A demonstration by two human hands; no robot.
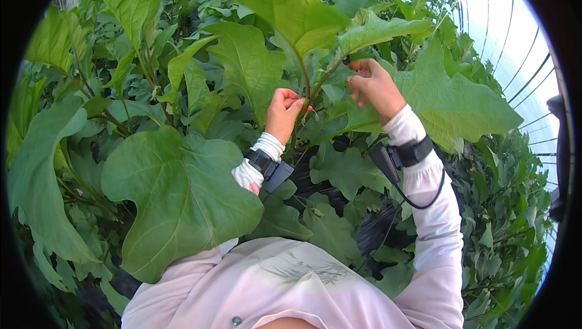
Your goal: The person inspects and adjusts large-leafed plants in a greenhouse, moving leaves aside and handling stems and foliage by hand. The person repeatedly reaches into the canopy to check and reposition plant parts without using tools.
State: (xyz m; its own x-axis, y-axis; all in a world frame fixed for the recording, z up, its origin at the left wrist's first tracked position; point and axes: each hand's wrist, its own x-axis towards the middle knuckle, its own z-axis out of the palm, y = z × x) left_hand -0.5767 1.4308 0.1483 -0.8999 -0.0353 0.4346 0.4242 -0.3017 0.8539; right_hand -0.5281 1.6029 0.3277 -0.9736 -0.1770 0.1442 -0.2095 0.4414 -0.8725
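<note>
An upright eggplant stem (305,76) rises in front of me and forks into leafy branches. My left hand (284,113) pinches this stem just below the fork, thumb in front and fingertips showing past its far side. To the right of the fork, my right hand (373,87) is raised with curled fingers apart, and I see nothing in it. Its fingertips are close to the right-hand branch (329,72), but contact cannot be made out. A broad leaf (295,6) arches over the fork. Another big leaf (454,97) spreads behind my right wrist.
A large leaf (182,197) covers part of my left forearm. Dense eggplant foliage (495,220) stands on both sides. Black plastic film (382,229) shows on the ground. Each wrist carries a strapped device, the right one (386,160) with a looping cable. Greenhouse film (509,42) curves along the right.
</note>
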